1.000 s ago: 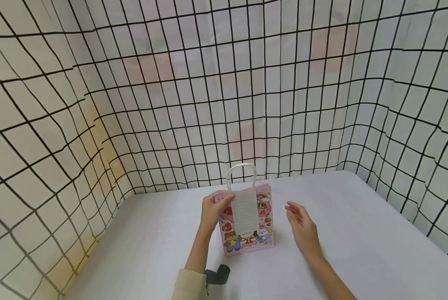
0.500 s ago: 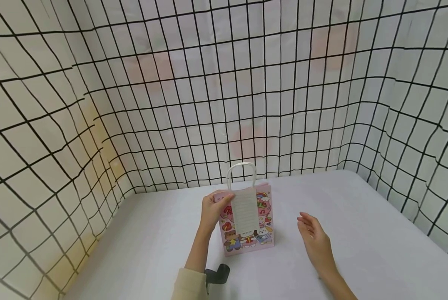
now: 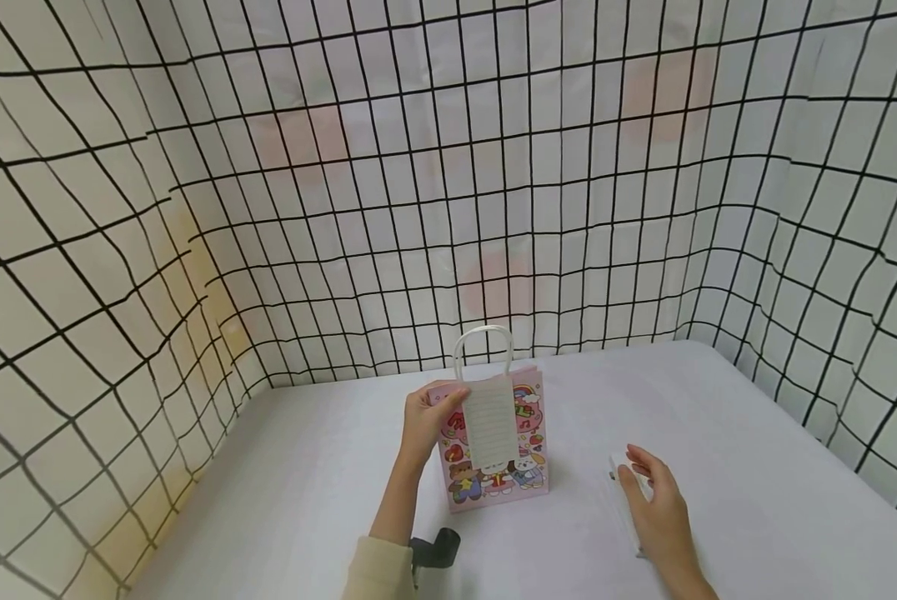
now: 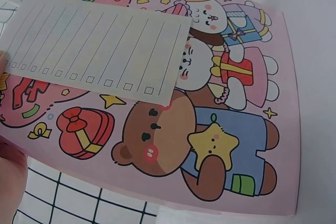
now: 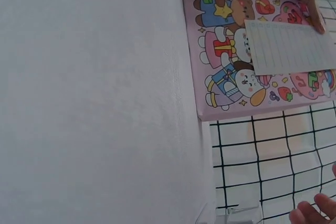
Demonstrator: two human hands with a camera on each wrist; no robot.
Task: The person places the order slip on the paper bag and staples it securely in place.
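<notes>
A pink paper gift bag (image 3: 459, 483) with cartoon animals stands upright on the table, its white handle loop (image 3: 486, 329) raised. My left hand (image 3: 423, 421) grips the bag's upper left edge, and its thumb presses on a lined white paper strip with small checkboxes (image 3: 493, 425), lying against the front. Further right, my right hand (image 3: 662, 512) is over a narrow pale object (image 3: 628, 521) on the table, thumb and fingers apart. In the right wrist view a clear plastic end (image 5: 244, 214) shows near the fingers (image 5: 312, 213); the object's kind is unclear.
A white cloth covers the table (image 3: 306, 500). Behind it and on both sides runs a black wire grid (image 3: 493, 208) against pale sheeting. A black strap-like piece (image 3: 437, 550) sits at my left wrist.
My right hand has moved right and toward me, away from the gift bag, and the pale object now shows beside it. My left hand, the bag and the paper strip have stayed put.
</notes>
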